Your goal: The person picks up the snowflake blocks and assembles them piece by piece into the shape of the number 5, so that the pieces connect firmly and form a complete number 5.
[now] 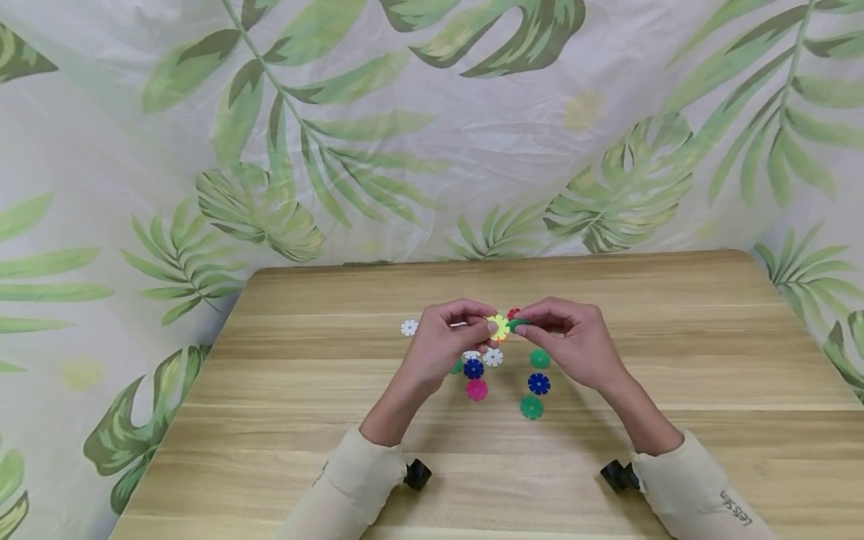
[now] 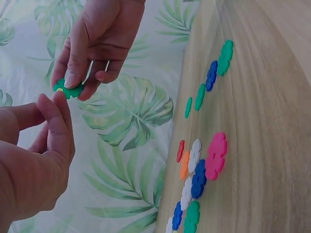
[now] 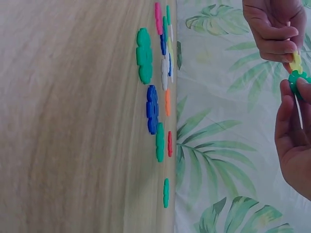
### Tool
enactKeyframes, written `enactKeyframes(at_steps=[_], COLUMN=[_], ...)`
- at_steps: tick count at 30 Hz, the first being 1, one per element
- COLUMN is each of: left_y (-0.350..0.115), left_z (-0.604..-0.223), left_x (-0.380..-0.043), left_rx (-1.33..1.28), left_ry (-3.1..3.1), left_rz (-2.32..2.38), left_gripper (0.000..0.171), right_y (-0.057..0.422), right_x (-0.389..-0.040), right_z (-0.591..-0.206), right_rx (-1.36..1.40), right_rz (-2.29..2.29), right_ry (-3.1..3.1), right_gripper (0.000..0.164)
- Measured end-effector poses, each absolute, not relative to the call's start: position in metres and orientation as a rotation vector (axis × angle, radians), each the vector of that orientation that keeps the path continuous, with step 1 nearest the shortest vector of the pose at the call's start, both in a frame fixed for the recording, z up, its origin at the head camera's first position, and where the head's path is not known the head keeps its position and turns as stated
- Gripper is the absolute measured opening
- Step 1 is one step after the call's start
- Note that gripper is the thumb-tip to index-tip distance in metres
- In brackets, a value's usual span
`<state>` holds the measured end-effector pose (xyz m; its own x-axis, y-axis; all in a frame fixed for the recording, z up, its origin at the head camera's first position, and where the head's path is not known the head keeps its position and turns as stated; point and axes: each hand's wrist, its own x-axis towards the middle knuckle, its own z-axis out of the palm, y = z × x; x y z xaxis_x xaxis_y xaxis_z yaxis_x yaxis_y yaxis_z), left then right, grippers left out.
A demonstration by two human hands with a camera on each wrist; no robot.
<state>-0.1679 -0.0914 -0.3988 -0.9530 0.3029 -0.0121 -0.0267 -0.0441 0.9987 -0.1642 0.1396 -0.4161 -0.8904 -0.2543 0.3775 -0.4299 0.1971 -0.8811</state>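
Observation:
My left hand (image 1: pixel 442 341) pinches a yellow notched plastic disc (image 1: pixel 500 328) between thumb and fingers, above the table. Facing it, my right hand (image 1: pixel 574 341) pinches a green notched disc (image 1: pixel 518 324). The two discs meet at their edges, the green one turned at an angle to the yellow. In the left wrist view the green disc (image 2: pixel 73 90) hides most of the yellow one. From the right wrist side, the yellow disc (image 3: pixel 295 63) touches the green disc (image 3: pixel 298 82); how deep their slots interlock cannot be told.
More discs lie flat on the wooden table (image 1: pixel 304 420): a white one (image 1: pixel 409 327) at left, blue (image 1: pixel 474 368) and pink (image 1: pixel 476 389) below the left hand, green (image 1: pixel 532 407) and blue (image 1: pixel 538 383) below the right. A leaf-patterned cloth (image 1: pixel 378 150) hangs behind the table.

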Motion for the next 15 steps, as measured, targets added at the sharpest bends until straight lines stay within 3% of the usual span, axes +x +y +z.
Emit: enactKeyframes(at_steps=[15], left_y=[-0.0880], left_z=[-0.3955], left_x=[-0.1643], left_rx=[0.261], left_ry=[1.934], left_rz=[2.123], left_gripper=[0.019], right_y=[0.1363], right_x=[-0.1628], right_z=[-0.4171], right_rx=[0.789], right_rz=[1.753], right_ry=[-2.204], right_gripper=[0.017])
